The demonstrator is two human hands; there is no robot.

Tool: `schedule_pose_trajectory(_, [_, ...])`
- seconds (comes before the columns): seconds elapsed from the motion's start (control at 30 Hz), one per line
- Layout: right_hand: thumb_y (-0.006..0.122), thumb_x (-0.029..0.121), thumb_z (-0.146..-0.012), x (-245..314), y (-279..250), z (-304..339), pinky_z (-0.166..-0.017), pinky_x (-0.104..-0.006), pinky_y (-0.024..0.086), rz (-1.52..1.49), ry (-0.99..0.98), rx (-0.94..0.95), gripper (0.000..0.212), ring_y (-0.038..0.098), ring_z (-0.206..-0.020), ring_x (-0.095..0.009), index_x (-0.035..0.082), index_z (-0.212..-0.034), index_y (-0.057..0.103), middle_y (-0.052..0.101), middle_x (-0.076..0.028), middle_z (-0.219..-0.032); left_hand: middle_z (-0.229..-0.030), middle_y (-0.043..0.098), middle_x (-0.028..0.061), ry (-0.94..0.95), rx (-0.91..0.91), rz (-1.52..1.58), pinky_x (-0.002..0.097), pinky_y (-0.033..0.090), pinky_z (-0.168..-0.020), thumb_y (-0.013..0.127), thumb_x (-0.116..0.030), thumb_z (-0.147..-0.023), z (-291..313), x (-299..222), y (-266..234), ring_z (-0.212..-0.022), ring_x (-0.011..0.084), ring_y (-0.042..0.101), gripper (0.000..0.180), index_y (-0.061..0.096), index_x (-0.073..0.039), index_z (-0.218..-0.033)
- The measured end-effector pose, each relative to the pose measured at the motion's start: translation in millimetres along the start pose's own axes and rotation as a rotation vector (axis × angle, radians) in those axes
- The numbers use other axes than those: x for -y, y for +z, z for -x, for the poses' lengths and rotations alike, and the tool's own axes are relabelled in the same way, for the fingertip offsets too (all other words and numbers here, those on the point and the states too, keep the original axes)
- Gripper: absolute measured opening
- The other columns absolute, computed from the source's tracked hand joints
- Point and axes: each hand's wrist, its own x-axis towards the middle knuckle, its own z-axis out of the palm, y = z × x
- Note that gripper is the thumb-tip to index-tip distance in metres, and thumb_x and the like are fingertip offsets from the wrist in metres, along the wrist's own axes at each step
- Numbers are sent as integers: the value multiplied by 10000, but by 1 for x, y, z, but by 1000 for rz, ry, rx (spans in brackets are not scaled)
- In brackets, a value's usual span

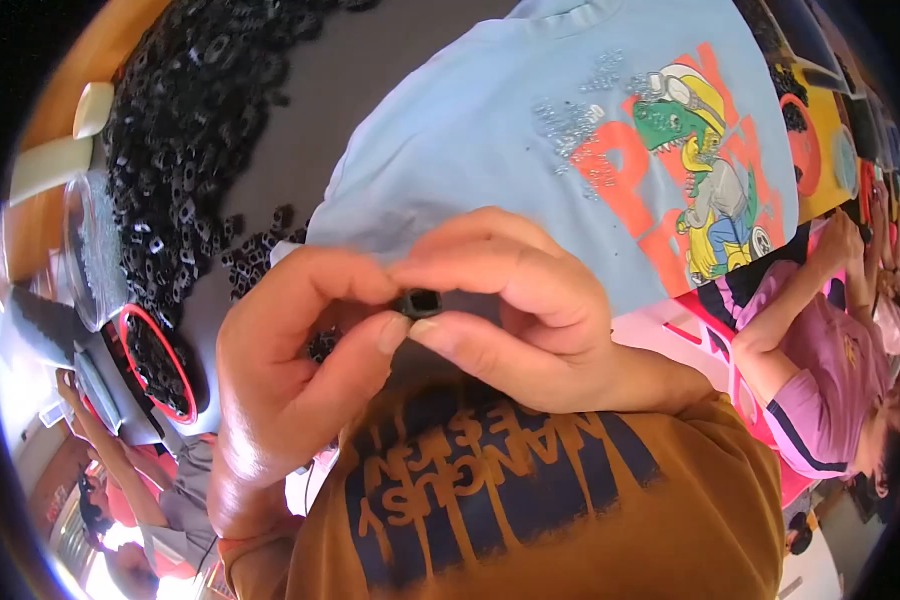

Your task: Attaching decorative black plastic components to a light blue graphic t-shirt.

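Between my two hands, near the middle of the view, is a small black plastic piece [423,302] with a square opening. My left hand [305,350] pinches its left side between thumb and forefinger. From the other side my right hand [515,305] grips it, thumb below and forefinger above. Behind the hands a light blue T-shirt [440,130] with a cartoon print lies spread on the dark table. Many tiny clear bits [590,140] are scattered on the shirt.
A big heap of small black plastic parts [185,130] covers the table's left side. Beside it stand a clear tub [95,250] and a red-rimmed basket [188,395] of black parts. Other people sit at left and at right, one in a purple shirt [820,400].
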Motion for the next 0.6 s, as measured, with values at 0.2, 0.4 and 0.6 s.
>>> schedule_pose_trajectory(0.2, [601, -20, -817, 0, 3, 8, -766, -317, 473, -126, 54, -38, 237, 618, -913, -236, -47, -1052, 586, 621, -153, -1011, -806, 540, 32, 49, -163, -177, 173, 399, -567, 572, 32, -830, -2, -5, -3, -641, 44, 492, 79, 549, 18, -904])
schedule_pose_trajectory(0.4, [677, 90, -747, -3, 11, 8, -609, -370, 444, 6, -125, -90, 201, 579, -708, -278, 55, -922, 585, 592, -91, -791, -778, 554, 36, 254, -119, -494, 191, 405, -596, 596, 49, -799, -41, -9, 9, -651, 74, 498, 84, 571, 30, -877])
schedule_pose_trajectory(0.6, [704, 103, -696, -3, 14, 9, -588, -385, 450, -2, -202, -81, 226, 574, -698, -281, 61, -873, 570, 582, -75, -772, -776, 571, 106, 662, 173, -846, 272, 441, -600, 634, 59, -729, -87, -10, 33, -677, 212, 555, 147, 612, 3, -863])
